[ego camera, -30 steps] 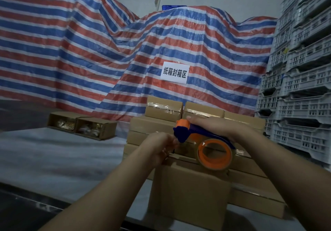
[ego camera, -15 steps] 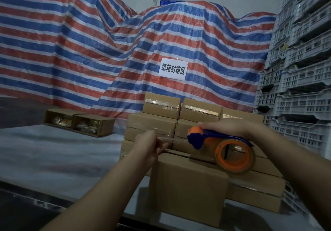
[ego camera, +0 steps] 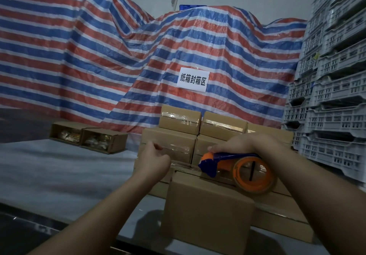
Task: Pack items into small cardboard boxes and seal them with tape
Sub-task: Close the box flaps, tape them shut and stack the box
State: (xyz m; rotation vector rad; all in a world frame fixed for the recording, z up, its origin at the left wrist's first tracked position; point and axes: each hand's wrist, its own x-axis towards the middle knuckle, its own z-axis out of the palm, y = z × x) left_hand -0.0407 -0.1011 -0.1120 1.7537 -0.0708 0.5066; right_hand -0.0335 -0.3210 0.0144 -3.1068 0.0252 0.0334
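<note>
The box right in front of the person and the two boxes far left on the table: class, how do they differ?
1. The near box is closed; the two far-left boxes show their open sides, with packets inside.
2. The near box has the tape dispenser over it, gripped by the right hand, the left hand pinching the tape end; nobody touches the far-left boxes.

Both are brown cardboard.
</note>
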